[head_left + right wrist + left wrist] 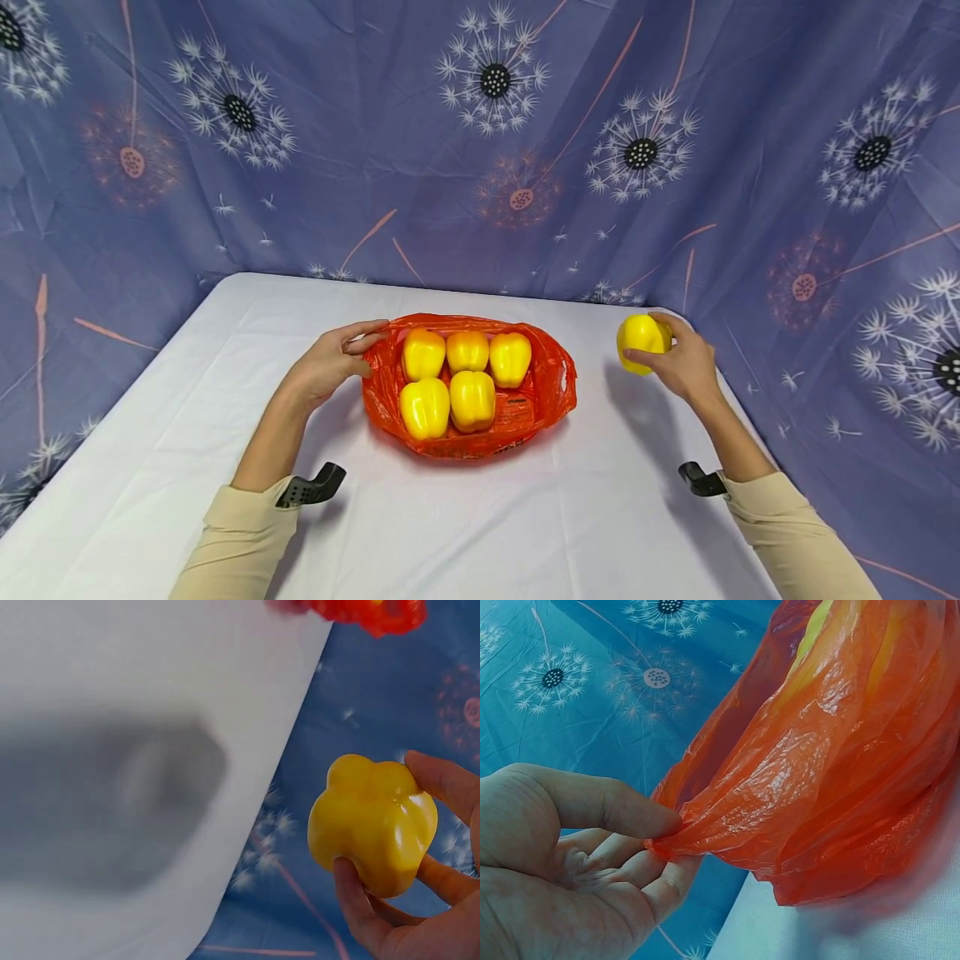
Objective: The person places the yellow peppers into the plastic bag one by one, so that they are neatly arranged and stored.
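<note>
A red plastic bag [555, 408] lies open on the table with several yellow bell peppers [424, 408] standing inside in two rows. At the bag's left edge my left hand [324, 365] pinches the thin plastic between thumb and fingers; the left wrist view shows the gathered corner of the bag [780, 787] in that grip. Off to the right, apart from the bag, my right hand [681, 360] holds another yellow bell pepper [642, 340] above the table. In the right wrist view, thumb and fingers are curled around this pepper [371, 825].
A white cloth covers the table [480, 525]. Behind and beside it hangs a blue curtain [375, 150] with dandelion prints. Black wrist cameras [311, 486] sit at both cuffs. The right hand's shadow falls on the cloth.
</note>
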A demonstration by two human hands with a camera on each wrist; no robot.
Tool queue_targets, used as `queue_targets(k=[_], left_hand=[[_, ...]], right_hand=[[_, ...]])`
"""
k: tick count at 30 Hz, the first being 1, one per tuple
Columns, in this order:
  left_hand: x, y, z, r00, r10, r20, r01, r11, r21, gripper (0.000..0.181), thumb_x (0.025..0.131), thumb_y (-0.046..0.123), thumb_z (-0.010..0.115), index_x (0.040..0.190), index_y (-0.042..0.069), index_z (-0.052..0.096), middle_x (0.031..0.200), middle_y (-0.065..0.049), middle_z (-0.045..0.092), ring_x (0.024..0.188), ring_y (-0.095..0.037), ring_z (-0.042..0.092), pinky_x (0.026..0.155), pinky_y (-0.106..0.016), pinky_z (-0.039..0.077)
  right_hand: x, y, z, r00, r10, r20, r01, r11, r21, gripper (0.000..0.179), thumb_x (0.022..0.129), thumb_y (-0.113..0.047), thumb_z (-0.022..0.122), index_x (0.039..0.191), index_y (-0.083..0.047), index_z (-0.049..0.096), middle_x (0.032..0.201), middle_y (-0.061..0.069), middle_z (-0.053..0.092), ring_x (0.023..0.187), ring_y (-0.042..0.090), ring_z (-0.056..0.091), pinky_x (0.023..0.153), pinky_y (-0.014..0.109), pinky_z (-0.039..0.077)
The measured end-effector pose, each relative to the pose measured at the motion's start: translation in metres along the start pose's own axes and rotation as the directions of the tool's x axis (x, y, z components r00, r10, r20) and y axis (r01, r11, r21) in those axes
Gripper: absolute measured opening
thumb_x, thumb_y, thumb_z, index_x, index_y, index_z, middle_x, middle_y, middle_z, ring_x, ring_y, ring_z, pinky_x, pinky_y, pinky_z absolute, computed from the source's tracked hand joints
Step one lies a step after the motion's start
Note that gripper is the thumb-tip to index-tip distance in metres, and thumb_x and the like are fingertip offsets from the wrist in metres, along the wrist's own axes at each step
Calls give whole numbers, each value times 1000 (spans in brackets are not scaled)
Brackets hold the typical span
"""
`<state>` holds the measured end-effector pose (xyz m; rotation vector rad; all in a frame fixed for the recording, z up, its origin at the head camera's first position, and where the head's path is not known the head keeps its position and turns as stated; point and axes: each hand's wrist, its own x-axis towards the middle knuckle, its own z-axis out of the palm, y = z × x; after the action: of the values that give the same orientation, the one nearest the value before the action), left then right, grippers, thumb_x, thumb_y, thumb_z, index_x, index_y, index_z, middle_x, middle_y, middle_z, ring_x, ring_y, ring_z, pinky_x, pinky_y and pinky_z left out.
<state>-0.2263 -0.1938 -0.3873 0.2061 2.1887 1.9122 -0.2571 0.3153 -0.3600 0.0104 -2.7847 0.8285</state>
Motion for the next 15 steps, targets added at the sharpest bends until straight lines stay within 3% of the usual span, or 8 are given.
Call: queue_targets(k=[4, 8, 11, 15], left_hand=[[0, 0, 0, 1000, 0, -1, 0, 1000, -3, 80, 79, -14, 53, 156, 4, 39, 154, -23, 45, 148, -34, 38, 85, -16, 51], [0, 0, 1, 1000, -2, 2, 2, 1000, -4, 80, 79, -14, 53, 156, 4, 39, 155, -23, 44, 149, -34, 36, 84, -16, 51], [1, 0, 1, 1000, -6, 7, 6, 1000, -8, 80, 79, -14, 53, 156, 4, 38, 156, -23, 43, 150, -34, 35, 84, -17, 52], [0, 0, 0, 1000, -11, 4, 11, 1000, -9, 80, 80, -13, 54, 156, 5, 38, 156, -23, 43, 150, -34, 35, 84, -17, 52]], right_hand=[[-3, -15, 1, 1000, -8, 28, 8, 1000, 13, 79, 83, -37, 81, 149, -10, 48, 143, 27, 55, 116, 48, 57, 97, 61, 36], [-8, -31, 3, 998, -2, 66, 0, 999, 34, 81, 82, -40, 82, 150, -14, 48, 141, 24, 57, 114, 47, 61, 78, 45, 53], [-11, -44, 3, 996, -16, 88, 11, 998, 58, 81, 82, -41, 82, 150, -15, 48, 141, 22, 57, 113, 46, 62, 76, 41, 54], [-14, -61, 4, 992, -42, 115, 32, 996, 87, 80, 81, -43, 83, 150, -17, 48, 141, 20, 56, 111, 45, 64, 79, 46, 57]])
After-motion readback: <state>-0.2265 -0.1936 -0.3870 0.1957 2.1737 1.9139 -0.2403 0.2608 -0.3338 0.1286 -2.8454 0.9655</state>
